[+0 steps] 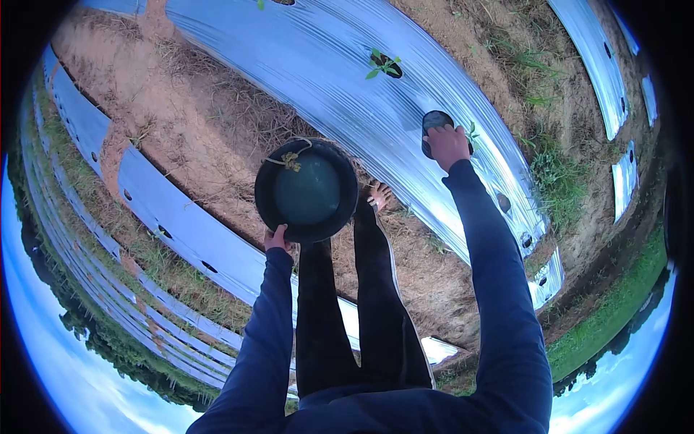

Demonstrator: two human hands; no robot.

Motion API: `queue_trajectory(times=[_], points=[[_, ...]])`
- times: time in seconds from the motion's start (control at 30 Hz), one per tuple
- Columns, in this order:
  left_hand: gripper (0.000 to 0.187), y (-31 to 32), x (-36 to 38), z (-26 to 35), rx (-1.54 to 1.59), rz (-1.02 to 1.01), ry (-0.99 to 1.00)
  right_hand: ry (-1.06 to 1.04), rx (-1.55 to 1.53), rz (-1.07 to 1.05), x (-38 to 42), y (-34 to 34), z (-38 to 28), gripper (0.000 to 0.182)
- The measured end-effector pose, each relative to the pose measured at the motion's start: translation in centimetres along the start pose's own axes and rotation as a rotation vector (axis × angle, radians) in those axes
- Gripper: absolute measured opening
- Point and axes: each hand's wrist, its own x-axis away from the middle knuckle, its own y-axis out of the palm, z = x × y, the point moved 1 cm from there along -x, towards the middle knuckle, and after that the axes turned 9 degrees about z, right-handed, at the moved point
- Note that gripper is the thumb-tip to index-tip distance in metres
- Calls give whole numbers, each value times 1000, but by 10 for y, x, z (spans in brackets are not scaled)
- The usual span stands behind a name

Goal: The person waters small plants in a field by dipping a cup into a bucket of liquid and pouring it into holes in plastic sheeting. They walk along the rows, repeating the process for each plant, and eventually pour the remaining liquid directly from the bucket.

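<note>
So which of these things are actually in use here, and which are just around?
In use: black basin in left hand; dark cup under right hand; silver mulch sheet and its planting hole.
Just around: seedling; dry straw; grass.

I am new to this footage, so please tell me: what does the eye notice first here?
First the round dark basin in the middle, held at its lower rim by the left hand. Next the right hand, pressing a small dark cup at a hole in the shiny silver plastic sheet covering the soil bed, near a seedling.
</note>
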Motion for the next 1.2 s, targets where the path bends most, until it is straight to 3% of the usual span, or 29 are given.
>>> queue_trajectory(times=[0.2,0.4,0.5,0.63,0.8,0.87,1.0,1.13,1.2], points=[[29,0,-1,-4,-3,39,24,-38,50,-131,-80,18,-16,24],[35,-6,-4,-9,16,15,14,-6,65,-225,-112,14,-21,29],[37,-6,-10,-8,41,10,-29,-67,126,-187,-115,7,-21,27],[39,-19,-32,-24,78,-21,-72,2,49,-183,-108,-4,-29,25],[25,-14,-35,-5,94,-88,5,126,-16,-52,-79,-34,-70,25],[23,-10,-37,22,-4,-40,-11,231,-181,41,-69,-38,-90,25],[24,0,-66,82,-114,-175,-26,400,-359,203,-46,-71,-155,22],[24,-9,-83,157,-338,-190,169,515,-365,304,-23,-98,-233,21],[25,-29,-116,184,-295,-233,188,531,-338,331,-24,-113,-269,20]])
